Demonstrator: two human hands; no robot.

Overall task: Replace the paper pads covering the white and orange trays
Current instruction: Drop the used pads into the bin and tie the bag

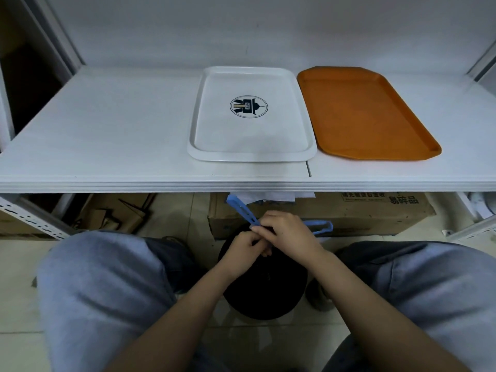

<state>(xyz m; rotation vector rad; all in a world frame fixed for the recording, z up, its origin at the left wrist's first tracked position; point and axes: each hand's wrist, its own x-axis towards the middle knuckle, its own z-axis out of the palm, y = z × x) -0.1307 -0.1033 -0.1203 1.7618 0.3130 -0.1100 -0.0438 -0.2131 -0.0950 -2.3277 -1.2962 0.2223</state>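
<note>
A white tray with a round logo lies on the white shelf. An orange tray sits right beside it. No loose pad shows on either tray. Below the shelf edge, crumpled white paper pokes out behind a black bin that stands between my knees. My right hand curls its fingers round the lower end of the bin's raised blue handle. My left hand is curled just under it, pinching at the bin's black rim; what lies between its fingers is hidden.
A second blue handle sticks out to the right of the bin. A cardboard box stands behind the bin under the shelf, and flattened cardboard lies at the left. Metal shelf posts flank both sides.
</note>
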